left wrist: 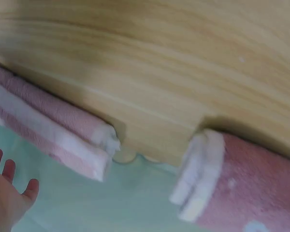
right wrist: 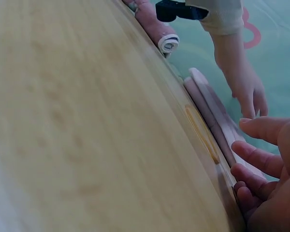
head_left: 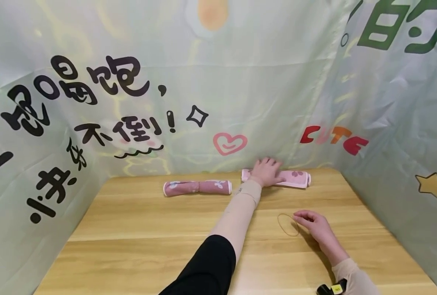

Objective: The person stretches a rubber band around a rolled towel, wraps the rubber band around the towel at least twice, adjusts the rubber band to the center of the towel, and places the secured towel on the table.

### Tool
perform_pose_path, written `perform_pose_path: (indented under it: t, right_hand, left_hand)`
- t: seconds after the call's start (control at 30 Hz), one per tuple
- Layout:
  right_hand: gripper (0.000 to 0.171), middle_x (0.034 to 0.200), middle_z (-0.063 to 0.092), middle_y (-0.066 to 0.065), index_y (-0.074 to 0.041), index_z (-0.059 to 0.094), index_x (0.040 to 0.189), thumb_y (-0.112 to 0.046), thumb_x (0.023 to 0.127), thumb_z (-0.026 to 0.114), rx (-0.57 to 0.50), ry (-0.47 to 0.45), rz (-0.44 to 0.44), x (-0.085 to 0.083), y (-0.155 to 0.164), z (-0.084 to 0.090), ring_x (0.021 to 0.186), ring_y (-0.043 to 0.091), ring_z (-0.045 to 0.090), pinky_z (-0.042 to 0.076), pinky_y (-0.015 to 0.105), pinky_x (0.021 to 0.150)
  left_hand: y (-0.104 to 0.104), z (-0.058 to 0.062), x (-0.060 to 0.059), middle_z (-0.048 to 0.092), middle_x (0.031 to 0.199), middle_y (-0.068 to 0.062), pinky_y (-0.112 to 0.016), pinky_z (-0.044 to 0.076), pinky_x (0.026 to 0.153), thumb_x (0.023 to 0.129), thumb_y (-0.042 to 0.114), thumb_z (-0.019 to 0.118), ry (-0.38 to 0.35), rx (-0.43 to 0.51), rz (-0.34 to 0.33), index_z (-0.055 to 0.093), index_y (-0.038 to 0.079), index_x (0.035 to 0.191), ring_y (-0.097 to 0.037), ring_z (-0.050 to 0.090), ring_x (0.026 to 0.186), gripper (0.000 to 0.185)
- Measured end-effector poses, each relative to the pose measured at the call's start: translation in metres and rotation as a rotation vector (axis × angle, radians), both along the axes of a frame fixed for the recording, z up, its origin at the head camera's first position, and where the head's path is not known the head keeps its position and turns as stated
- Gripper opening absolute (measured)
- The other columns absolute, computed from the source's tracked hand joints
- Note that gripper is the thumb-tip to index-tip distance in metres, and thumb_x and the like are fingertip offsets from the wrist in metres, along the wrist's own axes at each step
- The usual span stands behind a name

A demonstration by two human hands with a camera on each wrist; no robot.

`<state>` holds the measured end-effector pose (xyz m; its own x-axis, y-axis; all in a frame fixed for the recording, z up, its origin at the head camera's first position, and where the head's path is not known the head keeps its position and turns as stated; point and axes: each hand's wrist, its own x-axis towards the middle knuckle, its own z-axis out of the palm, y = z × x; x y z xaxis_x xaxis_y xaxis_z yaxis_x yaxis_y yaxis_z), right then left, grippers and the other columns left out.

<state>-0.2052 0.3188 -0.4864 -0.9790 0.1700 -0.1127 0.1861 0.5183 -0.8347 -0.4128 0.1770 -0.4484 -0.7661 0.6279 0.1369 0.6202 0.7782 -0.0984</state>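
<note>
Two rolled cloths lie at the back of the table. My left hand (head_left: 266, 172) is over the light pink rolled cloth (head_left: 296, 179), its fingers spread and loosely extended; whether it touches the cloth cannot be told. In the left wrist view, that hand (left wrist: 7, 195) appears beside the light pink roll (left wrist: 53, 125). To its left lies the darker pink rolled cloth (head_left: 211, 187). A thin yellowish rubber band (head_left: 282, 230) forms a loop near my right hand's fingertips. In the right wrist view, the right hand's (right wrist: 275, 169) fingers are relaxed and apart, beside the rubber band (right wrist: 199, 129).
The wooden table (head_left: 137, 241) meets a printed cloth backdrop (head_left: 270, 94) behind it and at both sides. A small black device with a yellow label (head_left: 336, 289) is strapped to the right wrist. The left arm reaches across the table's middle.
</note>
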Motion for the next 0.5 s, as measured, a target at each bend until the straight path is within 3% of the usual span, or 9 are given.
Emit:
perform_pose_path:
  t: [0.17,0.3,0.5]
  right_hand:
    - [0.035,0.119,0.067,0.016,-0.001,0.069,0.113,-0.029,0.091,0.068,0.05,0.048,0.008,0.001,-0.004,-0.003,0.098,0.002,0.054,0.044,0.017,0.084]
    - [0.023,0.112,0.067,0.017,-0.002,0.072,0.102,-0.02,0.088,0.072,0.122,0.134,0.026,0.001,-0.007,-0.004,0.102,0.016,0.059,0.048,0.032,0.092]
    - [0.016,0.106,0.066,0.021,0.0,0.073,0.093,-0.014,0.084,0.075,0.245,0.213,0.009,0.003,-0.006,-0.003,0.107,0.036,0.056,0.043,0.049,0.095]
  left_hand:
    - [0.004,-0.008,0.006,0.037,0.154,0.008,-0.044,0.031,0.115,0.089,0.072,0.044,-0.07,-0.018,0.007,0.026,0.037,0.153,-0.016,0.033,0.143,0.075]
    - [0.006,-0.011,0.009,0.037,0.155,0.008,-0.046,0.031,0.116,0.087,0.072,0.047,-0.107,-0.025,0.014,0.026,0.037,0.153,-0.017,0.034,0.143,0.078]
    - [0.015,-0.014,0.005,0.036,0.156,0.009,-0.047,0.028,0.117,0.087,0.073,0.047,-0.16,-0.058,0.014,0.025,0.037,0.153,-0.018,0.032,0.144,0.078]
